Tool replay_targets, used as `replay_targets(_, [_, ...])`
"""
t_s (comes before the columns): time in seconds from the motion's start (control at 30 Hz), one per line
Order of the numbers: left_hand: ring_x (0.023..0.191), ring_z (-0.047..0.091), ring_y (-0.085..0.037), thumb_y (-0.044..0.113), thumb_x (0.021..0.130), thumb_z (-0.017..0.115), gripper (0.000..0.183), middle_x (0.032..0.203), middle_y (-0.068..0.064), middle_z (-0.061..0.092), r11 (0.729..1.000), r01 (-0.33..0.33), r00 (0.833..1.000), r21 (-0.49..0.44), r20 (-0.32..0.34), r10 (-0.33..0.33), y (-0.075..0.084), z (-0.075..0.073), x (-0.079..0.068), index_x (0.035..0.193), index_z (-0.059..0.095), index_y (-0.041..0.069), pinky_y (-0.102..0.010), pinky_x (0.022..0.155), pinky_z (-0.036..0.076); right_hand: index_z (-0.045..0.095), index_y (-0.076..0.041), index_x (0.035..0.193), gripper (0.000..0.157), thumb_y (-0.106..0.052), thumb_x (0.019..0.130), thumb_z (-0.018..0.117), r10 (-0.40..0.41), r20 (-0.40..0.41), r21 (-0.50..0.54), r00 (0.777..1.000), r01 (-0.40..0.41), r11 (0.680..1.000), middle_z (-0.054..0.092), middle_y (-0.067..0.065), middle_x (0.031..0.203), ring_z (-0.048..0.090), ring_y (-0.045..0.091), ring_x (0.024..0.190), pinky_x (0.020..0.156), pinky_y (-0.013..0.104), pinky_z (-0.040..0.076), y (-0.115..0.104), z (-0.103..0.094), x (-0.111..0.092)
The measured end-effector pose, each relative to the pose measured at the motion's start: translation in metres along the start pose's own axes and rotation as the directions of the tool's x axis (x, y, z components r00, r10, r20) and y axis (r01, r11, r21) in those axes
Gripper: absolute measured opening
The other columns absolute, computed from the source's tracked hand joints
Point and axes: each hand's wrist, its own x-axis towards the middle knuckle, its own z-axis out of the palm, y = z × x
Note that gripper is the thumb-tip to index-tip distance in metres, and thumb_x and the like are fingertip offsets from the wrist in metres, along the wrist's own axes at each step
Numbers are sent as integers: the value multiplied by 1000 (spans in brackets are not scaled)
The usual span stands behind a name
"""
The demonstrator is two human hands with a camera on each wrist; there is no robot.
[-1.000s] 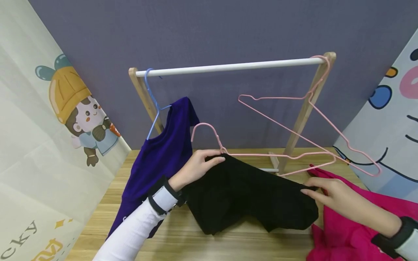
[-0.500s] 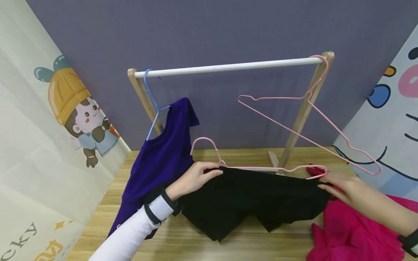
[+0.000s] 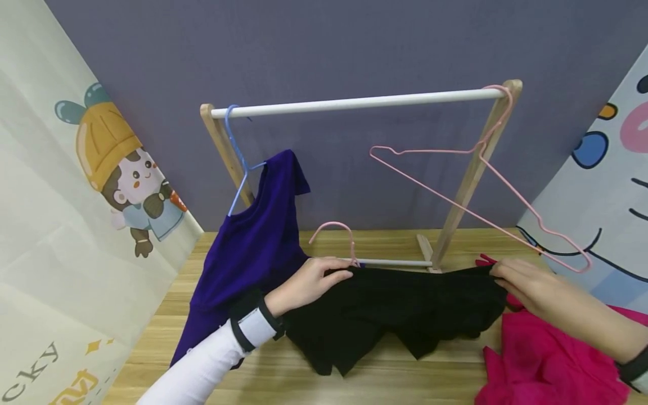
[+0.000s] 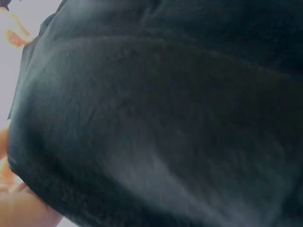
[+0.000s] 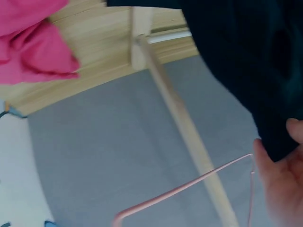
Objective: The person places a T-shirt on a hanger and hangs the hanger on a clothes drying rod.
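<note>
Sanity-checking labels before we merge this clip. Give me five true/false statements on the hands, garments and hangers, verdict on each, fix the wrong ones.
1. The left hand and the right hand both grip the black garment. True.
2. The purple garment is on a pink hanger. False: it is on the blue hanger.
3. A bare pink hanger hangs at the right end of the upper white rail. True.
4. A second pink hanger is hooked over the upper white rail. False: it is apart from that rail, showing just above the black garment by the left hand.
5. The magenta cloth lies at the right side of the table. True.
</note>
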Motion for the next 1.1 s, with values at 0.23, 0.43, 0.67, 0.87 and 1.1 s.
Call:
replay_targets(0.23, [98,53,-10,16,87,54,22,105,-8,63,998,-51,999,44,-6,51,9,9,2,107,60,8,-29,82,47,55,-12,87,46,-38,96,18,0,-29,40,1000,1,999,52,-6,86,52,13,80,66,25,47,-11,4,19])
replay_targets(0.43, [100,53,-10,15,87,53,22,106,-8,63,994,-97,995,52,6,97,11,16,4,107,59,8,-26,83,46,54,-17,92,23,-3,76,63,49,3,203,999,-48,978,52,-11,87,51,6,78,63,15,43,-20,4,32])
replay_targets(0.67, [101,52,-10,14,87,53,23,108,-8,62,996,-79,997,48,16,78,18,16,7,109,58,7,-26,85,45,55,-17,92,47,11,57,68,57,6,296,998,-57,954,54,-9,87,52,6,77,64,14,45,-32,7,49])
replay_targets(0.87, [100,52,-9,14,88,52,23,107,-8,62,995,-81,996,50,32,79,22,19,10,109,58,6,-24,84,45,55,-14,91,42,10,60,67,14,17,337,1000,-19,941,54,-8,87,52,8,78,60,30,51,-37,12,62])
replay_targets(1.1, [83,52,-5,14,87,53,22,96,-4,63,995,-82,995,57,64,78,26,22,14,108,59,8,-20,74,45,55,-15,92,35,8,67,65,-15,74,412,997,-17,911,55,-6,86,54,9,78,59,33,52,-47,20,69])
